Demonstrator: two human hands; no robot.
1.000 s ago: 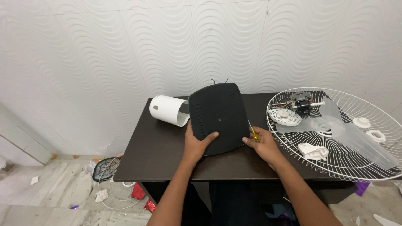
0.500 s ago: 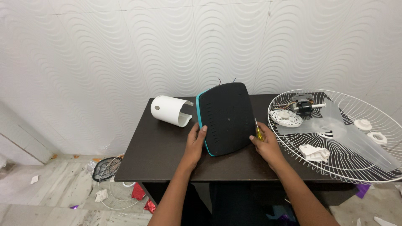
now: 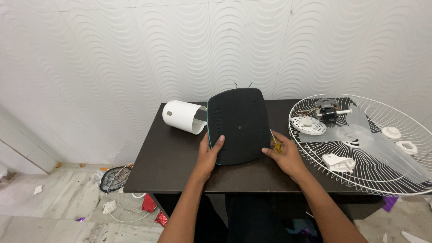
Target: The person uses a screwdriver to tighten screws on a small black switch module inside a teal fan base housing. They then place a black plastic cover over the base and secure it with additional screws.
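Both hands are on a black panel with rounded corners (image 3: 238, 126), which stands tilted on the dark desk (image 3: 171, 157), its near edge down and its far edge raised toward the wall. The left hand (image 3: 208, 155) grips the panel's lower left corner: thumb laid on the face, remaining fingers wrapped behind the teal-edged rim and out of sight. The right hand (image 3: 285, 157) bears on the lower right edge, fingers closed narrow around a yellow-handled screwdriver (image 3: 275, 143), whose shaft points up along the panel's right side. Two thin wires show above the panel's top edge.

Beyond the left-hand fingers, just beside the panel's upper left corner, a white cylindrical cover (image 3: 183, 116) lies on its side. To the outside of the right-hand fingers, near but not touching, a white wire fan guard (image 3: 360, 180) lies flat, overhanging the desk edge. In it lie a clear fan blade (image 3: 360, 137), a small motor (image 3: 328, 113), a white vented disc (image 3: 307, 126), and several small white plastic fittings.

Judged state of work: the fan is largely dismantled, parts separated and laid out. The panel is under handling; whether any screws remain in it cannot be told. Another wire guard (image 3: 117, 180) and scraps lie on the floor.
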